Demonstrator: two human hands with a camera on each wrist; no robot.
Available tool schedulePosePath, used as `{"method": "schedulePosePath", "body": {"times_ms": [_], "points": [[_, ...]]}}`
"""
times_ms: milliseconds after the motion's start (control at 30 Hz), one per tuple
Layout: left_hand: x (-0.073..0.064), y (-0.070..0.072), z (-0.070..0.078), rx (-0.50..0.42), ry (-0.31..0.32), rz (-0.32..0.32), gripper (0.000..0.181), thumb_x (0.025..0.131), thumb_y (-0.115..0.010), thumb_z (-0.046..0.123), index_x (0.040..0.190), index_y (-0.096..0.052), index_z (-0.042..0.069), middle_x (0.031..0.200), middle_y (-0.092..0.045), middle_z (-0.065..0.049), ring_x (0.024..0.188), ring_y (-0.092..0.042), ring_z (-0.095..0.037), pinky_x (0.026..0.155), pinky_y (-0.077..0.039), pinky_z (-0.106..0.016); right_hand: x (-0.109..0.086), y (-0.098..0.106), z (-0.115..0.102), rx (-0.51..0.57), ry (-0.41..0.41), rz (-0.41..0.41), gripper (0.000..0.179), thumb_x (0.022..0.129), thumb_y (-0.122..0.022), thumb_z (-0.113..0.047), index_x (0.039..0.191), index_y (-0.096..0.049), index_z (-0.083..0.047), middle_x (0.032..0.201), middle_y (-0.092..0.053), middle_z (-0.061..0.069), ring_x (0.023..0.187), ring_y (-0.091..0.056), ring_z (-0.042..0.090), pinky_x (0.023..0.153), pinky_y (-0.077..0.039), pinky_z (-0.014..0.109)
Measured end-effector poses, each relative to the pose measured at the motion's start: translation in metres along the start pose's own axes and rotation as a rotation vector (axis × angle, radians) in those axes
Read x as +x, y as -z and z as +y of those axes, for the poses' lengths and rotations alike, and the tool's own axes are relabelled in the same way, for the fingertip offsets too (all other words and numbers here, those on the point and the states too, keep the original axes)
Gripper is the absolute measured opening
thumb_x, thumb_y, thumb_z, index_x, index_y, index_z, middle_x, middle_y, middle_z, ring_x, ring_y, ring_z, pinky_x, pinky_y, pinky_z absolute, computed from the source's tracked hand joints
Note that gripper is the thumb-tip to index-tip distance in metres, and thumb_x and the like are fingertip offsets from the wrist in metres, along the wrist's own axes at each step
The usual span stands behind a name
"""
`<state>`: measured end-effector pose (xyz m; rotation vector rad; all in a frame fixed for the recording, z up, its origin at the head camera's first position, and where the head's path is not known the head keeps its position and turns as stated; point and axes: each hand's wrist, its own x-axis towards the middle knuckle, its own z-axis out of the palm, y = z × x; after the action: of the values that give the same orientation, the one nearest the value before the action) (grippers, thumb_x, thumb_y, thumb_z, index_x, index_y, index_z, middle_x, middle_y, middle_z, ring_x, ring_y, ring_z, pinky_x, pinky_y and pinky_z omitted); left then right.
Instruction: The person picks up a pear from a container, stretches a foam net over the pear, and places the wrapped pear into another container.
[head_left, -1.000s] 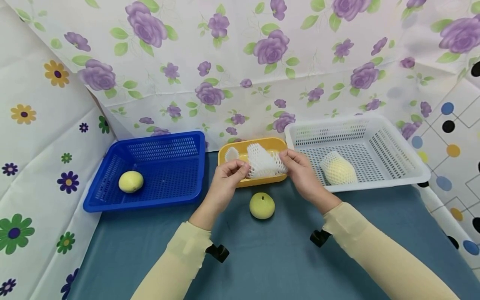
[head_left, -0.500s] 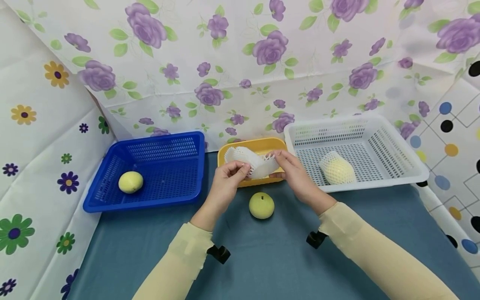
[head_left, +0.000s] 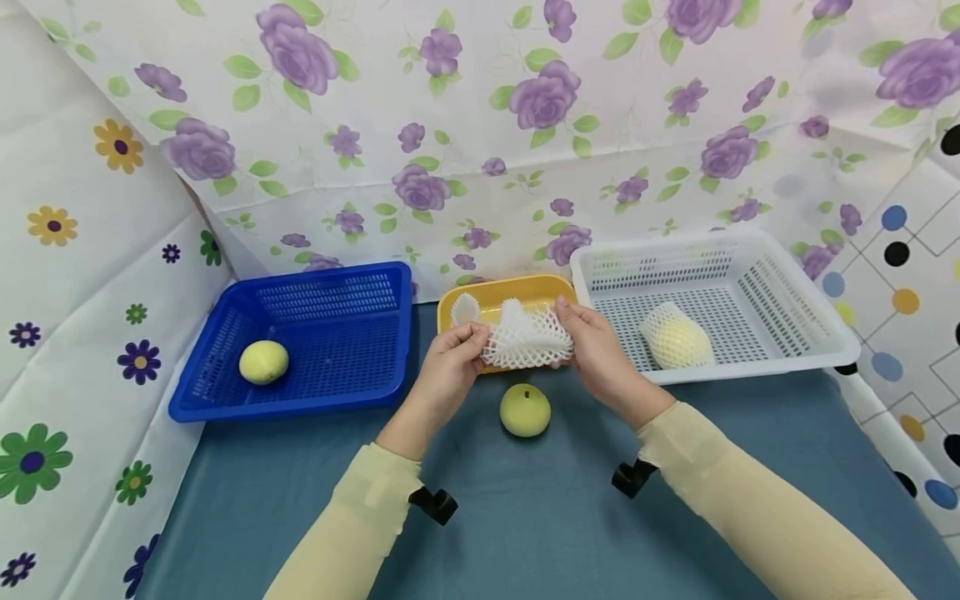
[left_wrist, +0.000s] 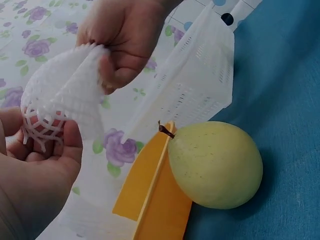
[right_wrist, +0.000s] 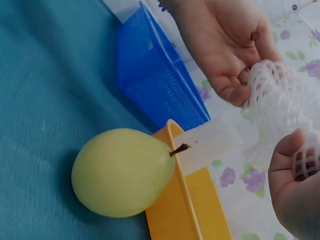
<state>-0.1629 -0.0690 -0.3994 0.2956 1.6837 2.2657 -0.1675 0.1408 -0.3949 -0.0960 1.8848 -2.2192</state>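
Note:
Both hands hold a white foam net sleeve (head_left: 527, 337) stretched sideways over the small yellow tray (head_left: 540, 287). My left hand (head_left: 450, 358) pinches its left end between thumb and fingers. At the other end, my right hand (head_left: 603, 354) grips it, thumb on top. The left wrist view shows the net (left_wrist: 65, 92) spread between the two hands, mesh over some fingertips. Just in front of the tray, a yellow-green pear (head_left: 525, 410) stands on the blue-green cloth, stem up; nothing touches it. Another foam net (head_left: 466, 309) lies in the tray's left end.
At left, a blue basket (head_left: 330, 396) contains one yellow-green fruit (head_left: 263, 362). A white basket (head_left: 780, 363) at right contains a fruit in a foam net (head_left: 677, 337). Behind them hangs a flowered curtain (head_left: 420, 150). Blue-green cloth (head_left: 517, 517) covers the table.
The net sleeve was pulled and turned between the hands, hiding the tray's left net half a second ago; now it is stretched level and lower. The pear and baskets have stayed put.

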Motion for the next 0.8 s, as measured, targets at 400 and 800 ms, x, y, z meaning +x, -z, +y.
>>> {"method": "schedulePosePath", "body": {"times_ms": [400,800], "points": [[-0.004,-0.009,0.005,0.33,-0.028,-0.08,0.041,0.08,-0.074,0.01,0.117,-0.057,0.006,0.098,-0.063,-0.009,0.083,-0.063,-0.015,0.073,-0.056,-0.024,0.002,-0.002,0.001,-0.134,-0.045,-0.184,0.064,0.092,-0.027,-0.066,0.106,-0.054,-0.01,0.076,-0.061,0.004,0.054,-0.055,0.012,0.041,-0.043,0.025],[-0.009,-0.012,0.02,0.425,-0.102,0.118,0.024,0.09,-0.063,0.015,0.105,-0.068,-0.003,0.093,-0.067,-0.019,0.08,-0.066,-0.028,0.078,-0.056,-0.046,0.001,-0.002,0.009,-0.245,0.394,0.064,0.063,0.079,-0.074,-0.009,0.124,-0.031,-0.021,0.121,-0.037,0.009,0.088,-0.051,0.024,0.062,-0.053,0.031]]}}
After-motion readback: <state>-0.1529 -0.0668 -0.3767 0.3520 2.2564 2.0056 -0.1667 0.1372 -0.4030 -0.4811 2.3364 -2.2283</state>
